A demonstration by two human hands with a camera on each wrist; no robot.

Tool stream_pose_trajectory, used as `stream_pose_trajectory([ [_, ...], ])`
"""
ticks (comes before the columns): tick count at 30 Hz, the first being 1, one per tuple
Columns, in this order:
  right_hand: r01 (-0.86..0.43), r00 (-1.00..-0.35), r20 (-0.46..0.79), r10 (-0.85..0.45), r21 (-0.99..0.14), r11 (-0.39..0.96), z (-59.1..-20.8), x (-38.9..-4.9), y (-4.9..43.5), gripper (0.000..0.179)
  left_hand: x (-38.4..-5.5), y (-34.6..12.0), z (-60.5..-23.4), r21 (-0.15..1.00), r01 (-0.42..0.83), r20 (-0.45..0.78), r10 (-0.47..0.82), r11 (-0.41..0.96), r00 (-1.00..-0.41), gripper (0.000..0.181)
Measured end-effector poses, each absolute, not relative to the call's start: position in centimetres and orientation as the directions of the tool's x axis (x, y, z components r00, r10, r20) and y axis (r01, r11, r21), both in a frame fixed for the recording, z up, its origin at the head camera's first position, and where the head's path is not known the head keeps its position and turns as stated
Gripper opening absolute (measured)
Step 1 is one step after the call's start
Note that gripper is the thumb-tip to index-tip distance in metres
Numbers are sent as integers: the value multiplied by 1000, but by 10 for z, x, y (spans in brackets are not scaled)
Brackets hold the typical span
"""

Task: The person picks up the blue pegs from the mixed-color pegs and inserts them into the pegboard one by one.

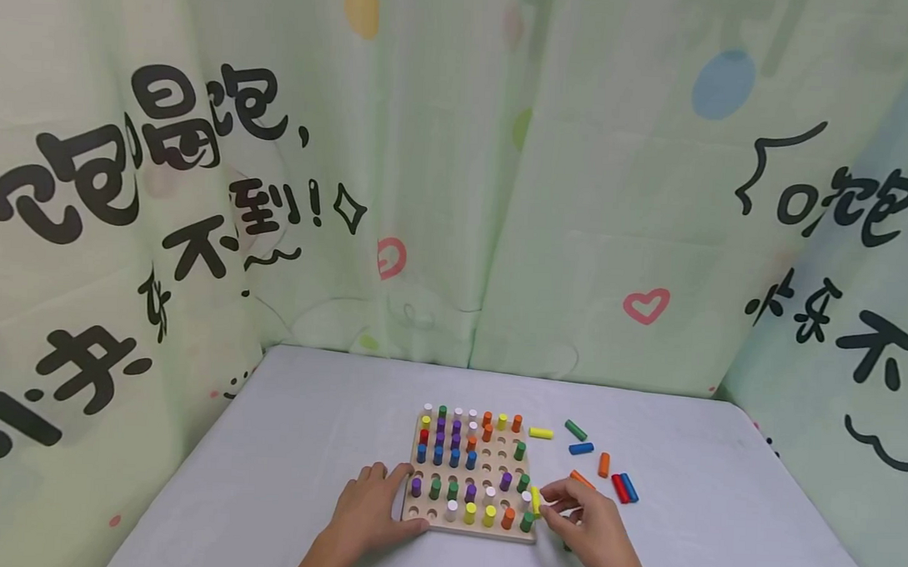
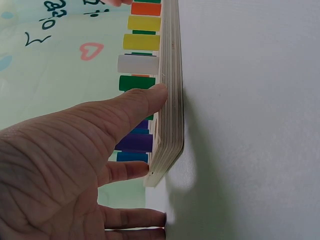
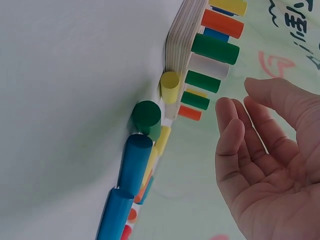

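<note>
A wooden pegboard (image 1: pixel 483 531) lies on the table, filled in part with coloured upright pegs. At its front left corner is my left hand (image 1: pixel 371 507). In the left wrist view the thumb presses the layered wooden edge (image 2: pixel 172 100), while the other fingers stretch out straight along the side. Beside the board's right side hovers my right hand (image 1: pixel 588 522), close to a yellow peg (image 1: pixel 535 502). The right wrist view shows that yellow peg (image 3: pixel 170 87) against the board, apart from the hand (image 3: pixel 270 155). Its fingers are loosely bent with a gap to the thumb and nothing between them.
Loose pegs lie right of the board: a yellow peg (image 1: pixel 541 433), a green peg (image 1: pixel 576 430), a blue peg (image 1: pixel 581 448), an orange peg (image 1: pixel 604 465), a red peg (image 1: pixel 620 489) and others. A printed curtain (image 1: pixel 576 238) hangs behind the white table (image 1: pixel 307 412).
</note>
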State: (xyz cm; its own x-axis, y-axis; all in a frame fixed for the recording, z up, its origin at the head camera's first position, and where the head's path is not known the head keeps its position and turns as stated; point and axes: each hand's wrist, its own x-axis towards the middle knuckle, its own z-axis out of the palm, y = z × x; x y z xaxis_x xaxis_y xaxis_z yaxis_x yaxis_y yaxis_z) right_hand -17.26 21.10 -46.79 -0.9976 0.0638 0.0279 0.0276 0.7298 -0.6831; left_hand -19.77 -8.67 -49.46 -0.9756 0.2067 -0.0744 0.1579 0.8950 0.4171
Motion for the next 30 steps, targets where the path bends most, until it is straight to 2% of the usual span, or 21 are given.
stream_pose_trajectory([
  [19, 74, -995, -4, 99, -689, 721, -475, -171, 236, 17, -198, -87, -495, 423, 166, -69, 214, 891, -974, 79],
  [30, 125, -992, -66, 108, -636, 761, -479, -170, 250, 19, -199, -88, -498, 412, 167, -68, 213, 896, -975, 80],
])
